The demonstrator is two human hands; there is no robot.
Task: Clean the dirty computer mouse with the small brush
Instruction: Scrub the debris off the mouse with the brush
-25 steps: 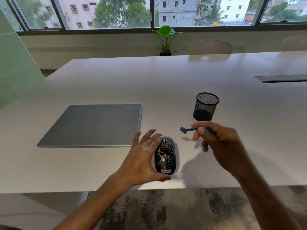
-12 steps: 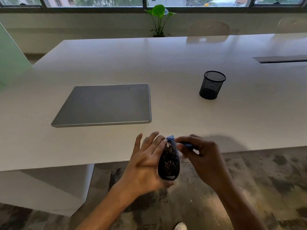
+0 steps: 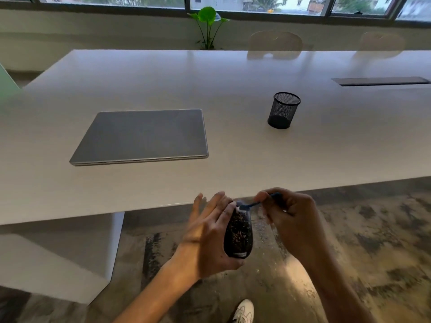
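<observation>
A black computer mouse [image 3: 238, 234], speckled with pale crumbs, is held off the table, over the floor just in front of the table's near edge. My left hand [image 3: 207, 234] grips it from the left side, thumb under its near end, fingers spread along its top. My right hand [image 3: 291, 220] pinches a small blue brush [image 3: 254, 204]. The brush's white-tipped head touches the far end of the mouse. Most of the brush handle is hidden inside my fingers.
On the white table [image 3: 233, 89] lie a closed grey laptop [image 3: 144, 136] at the left and a black mesh pen cup [image 3: 283, 110] at the right. A cable slot [image 3: 380, 80] sits far right. Chairs and a plant [image 3: 207, 26] stand behind. My shoe [image 3: 243, 311] shows on the floor.
The mouse has been lifted off the table and drawn back over the floor. The brush has come from beside the pen cup to the mouse's far end.
</observation>
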